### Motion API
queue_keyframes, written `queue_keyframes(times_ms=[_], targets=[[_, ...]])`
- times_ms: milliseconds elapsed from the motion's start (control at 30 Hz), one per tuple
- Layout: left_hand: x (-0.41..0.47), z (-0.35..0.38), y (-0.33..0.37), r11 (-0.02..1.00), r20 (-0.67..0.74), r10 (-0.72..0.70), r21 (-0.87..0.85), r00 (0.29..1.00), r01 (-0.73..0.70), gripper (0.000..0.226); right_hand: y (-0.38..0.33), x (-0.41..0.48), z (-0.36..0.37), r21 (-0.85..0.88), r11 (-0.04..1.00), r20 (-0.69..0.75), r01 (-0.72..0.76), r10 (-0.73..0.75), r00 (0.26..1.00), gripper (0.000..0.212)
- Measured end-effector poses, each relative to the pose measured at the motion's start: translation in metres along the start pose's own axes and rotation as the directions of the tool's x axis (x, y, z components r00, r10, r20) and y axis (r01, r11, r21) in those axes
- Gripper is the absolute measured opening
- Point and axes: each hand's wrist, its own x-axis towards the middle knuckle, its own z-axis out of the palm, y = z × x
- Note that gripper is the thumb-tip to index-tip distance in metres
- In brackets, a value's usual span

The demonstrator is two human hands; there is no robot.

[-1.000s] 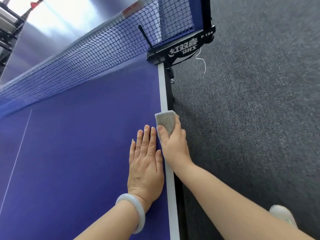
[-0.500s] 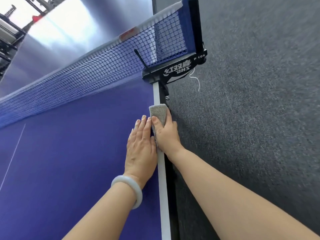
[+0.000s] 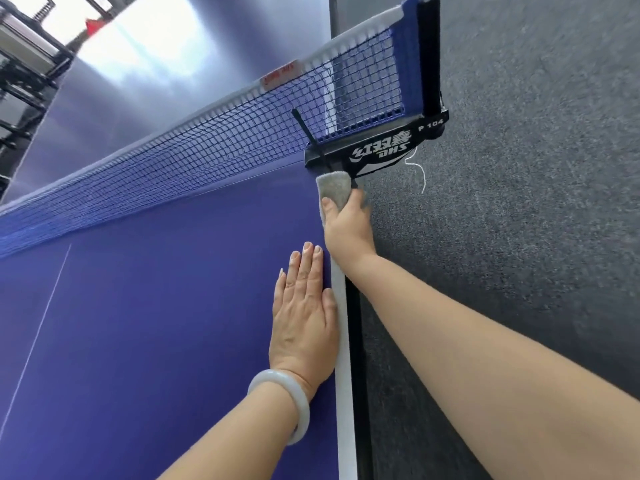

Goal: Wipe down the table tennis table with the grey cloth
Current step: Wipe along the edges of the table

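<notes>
by dhs p 104 clamp (image 3: 377, 151), right grip (image 3: 348, 230) clutching grey cloth (image 3: 335, 187), left grip (image 3: 304, 317) flat

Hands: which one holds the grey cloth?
The right hand grips the cloth; the left hand lies flat on the table, holding nothing.

The table top (image 3: 156, 323) is smooth with a soft sheen, the grey cloth (image 3: 335, 185) fuzzy, the net (image 3: 207, 150) corded mesh, the floor (image 3: 536, 202) rough matt carpet, the bangle (image 3: 298, 403) glossy.
</notes>
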Motion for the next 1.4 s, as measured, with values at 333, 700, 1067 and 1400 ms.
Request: queue_keyframes(times_ms=[333,700,1067,1400], targets=[[0.001,0.002,-0.002,1.000,-0.007,0.000,-0.004,1.000,0.000,0.064,-0.019,0.011,-0.002,-0.225,0.974,-0.011,0.024,-0.027,1.000,0.046],[0.001,0.003,-0.001,1.000,-0.024,0.000,-0.027,1.000,0.000,0.064,-0.003,-0.007,-0.008,-0.053,0.981,0.042,0.185,-0.183,0.982,0.054],[0.002,0.005,-0.001,1.000,-0.037,-0.003,-0.009,0.999,0.003,0.063,0.005,-0.004,-0.007,0.009,0.990,0.078,-0.138,0.137,0.988,0.064],[0.001,0.004,-0.001,1.000,-0.028,-0.002,-0.007,1.000,0.002,0.065,0.014,-0.017,-0.007,-0.021,0.989,0.082,-0.143,0.144,0.986,0.064]])
